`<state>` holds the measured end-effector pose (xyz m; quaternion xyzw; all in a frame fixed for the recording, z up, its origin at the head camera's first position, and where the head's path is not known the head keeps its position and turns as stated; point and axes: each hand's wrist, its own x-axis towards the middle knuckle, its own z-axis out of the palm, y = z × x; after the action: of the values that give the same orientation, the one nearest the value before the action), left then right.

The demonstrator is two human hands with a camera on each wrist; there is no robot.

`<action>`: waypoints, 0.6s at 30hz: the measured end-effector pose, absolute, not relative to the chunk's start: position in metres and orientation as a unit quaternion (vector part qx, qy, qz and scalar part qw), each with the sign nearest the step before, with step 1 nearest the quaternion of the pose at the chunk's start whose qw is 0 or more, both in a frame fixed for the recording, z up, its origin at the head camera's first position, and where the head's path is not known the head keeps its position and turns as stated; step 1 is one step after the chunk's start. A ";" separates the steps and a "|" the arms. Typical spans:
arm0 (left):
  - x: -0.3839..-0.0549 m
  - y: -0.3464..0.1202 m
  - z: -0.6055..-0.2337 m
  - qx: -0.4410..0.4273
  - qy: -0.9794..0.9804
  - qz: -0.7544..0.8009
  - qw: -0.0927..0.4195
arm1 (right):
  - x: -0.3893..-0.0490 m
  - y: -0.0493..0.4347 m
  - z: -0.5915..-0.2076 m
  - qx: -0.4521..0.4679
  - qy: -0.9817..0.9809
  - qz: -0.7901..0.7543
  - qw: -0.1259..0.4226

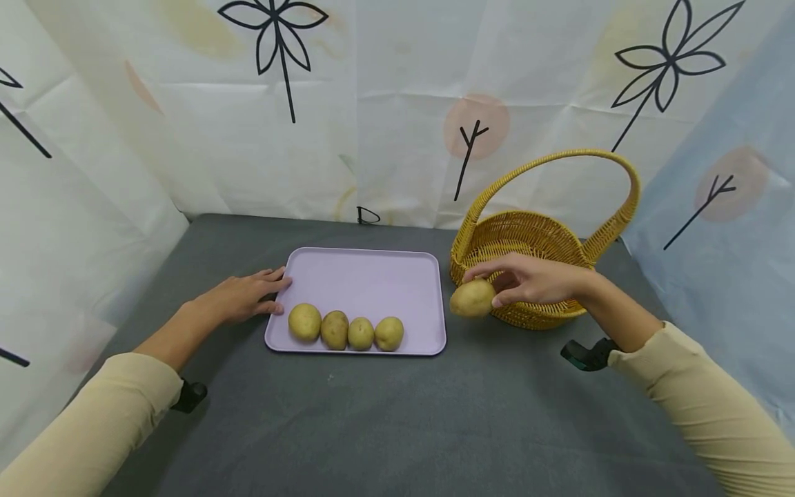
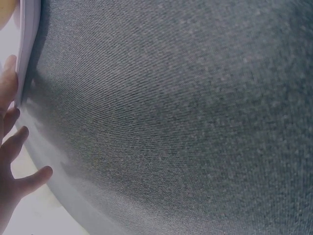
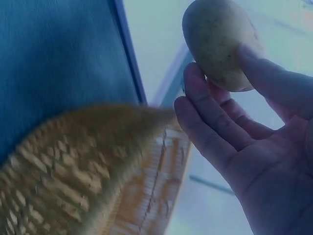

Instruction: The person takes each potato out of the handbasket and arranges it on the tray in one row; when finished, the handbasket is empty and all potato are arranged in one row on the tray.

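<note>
In the head view my right hand (image 1: 528,278) pinches a large yellow-brown potato (image 1: 472,298) between thumb and fingers, at the front left of a yellow wicker basket (image 1: 540,319). The right wrist view shows the same potato (image 3: 220,46) held at the fingertips, with the thumb pressed on its side. My left hand (image 1: 243,295) rests at the left edge of a pale purple tray (image 1: 366,279), fingers stretched along the rim. Several potatoes stand in a row along the tray's front edge, the leftmost potato (image 1: 304,322) nearest my left hand.
The basket's tall arched handle (image 1: 559,155) rises behind my right hand. A dark grey cloth (image 1: 373,428) covers the table. Printed white fabric (image 1: 397,152) hangs behind the table and at its sides.
</note>
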<state>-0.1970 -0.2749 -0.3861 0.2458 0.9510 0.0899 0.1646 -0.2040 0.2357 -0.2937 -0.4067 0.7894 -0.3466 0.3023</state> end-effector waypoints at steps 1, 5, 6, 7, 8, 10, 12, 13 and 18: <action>-0.197 -0.274 -0.386 0.247 0.951 0.089 0.165 | -0.203 0.231 -0.296 -0.409 0.784 -0.349 0.311; -0.197 -0.274 -0.385 0.248 0.950 0.089 0.167 | -0.199 0.213 -0.308 -0.429 0.760 -0.351 0.339; -0.198 -0.275 -0.385 0.248 0.950 0.089 0.167 | -0.199 0.209 -0.311 -0.434 0.755 -0.351 0.345; -0.198 -0.275 -0.385 0.248 0.950 0.089 0.167 | -0.198 0.205 -0.314 -0.436 0.752 -0.349 0.349; -0.198 -0.275 -0.385 0.247 0.950 0.089 0.167 | -0.197 0.201 -0.316 -0.438 0.750 -0.347 0.353; -0.197 -0.275 -0.385 0.248 0.951 0.086 0.163 | -0.196 0.193 -0.322 -0.436 0.752 -0.340 0.359; -0.197 -0.275 -0.385 0.247 0.952 0.083 0.161 | -0.195 0.186 -0.328 -0.436 0.753 -0.336 0.362; -0.196 -0.275 -0.384 0.247 0.952 0.082 0.160 | -0.196 0.182 -0.331 -0.437 0.752 -0.335 0.363; -0.195 -0.274 -0.385 0.250 0.952 0.079 0.157 | -0.199 0.166 -0.349 -0.452 0.756 -0.329 0.340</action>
<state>-0.1954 -0.2743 -0.3846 0.2495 0.9523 0.0792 0.1571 -0.1986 0.1661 -0.3495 -0.4522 0.7562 -0.3293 0.3395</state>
